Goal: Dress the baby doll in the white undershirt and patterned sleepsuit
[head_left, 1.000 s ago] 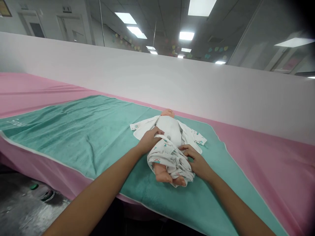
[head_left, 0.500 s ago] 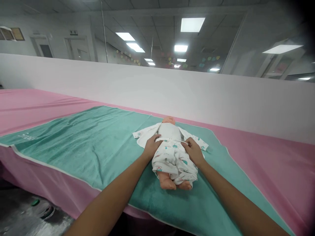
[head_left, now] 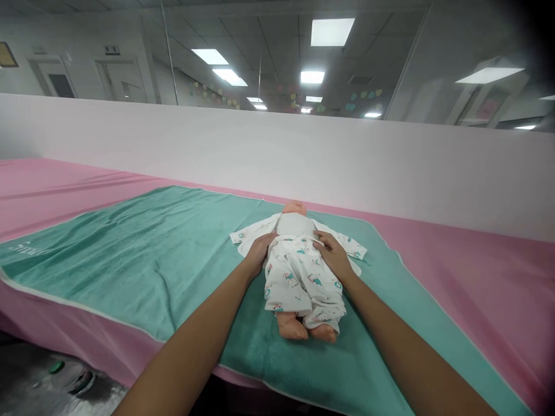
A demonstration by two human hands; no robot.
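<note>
A baby doll [head_left: 295,208] lies on its back, wearing white printed trousers [head_left: 289,277] and an open white jacket [head_left: 347,242] with its sleeves spread out. Its bare feet [head_left: 292,328] show below the trouser legs. At the waist's left side, my left hand [head_left: 260,249] is closed on the trousers' edge, some fingertips hidden. Across from it, my right hand [head_left: 333,252] rests against the other side of the waist with thumb and fingers apart. The waistband lies flat across the doll's pale torso [head_left: 297,224].
Under the doll a green towel [head_left: 130,254] covers part of the pink sheet [head_left: 468,254]. Behind stands a low white wall [head_left: 260,150] with glass [head_left: 277,58] above. On the floor at lower left is a clear container with a green lid [head_left: 56,367].
The trouser waistband, lifted between both hands before, now lies flat on the torso. My right hand's fingers have loosened and spread. The trouser legs look straighter, and the view has shifted slightly.
</note>
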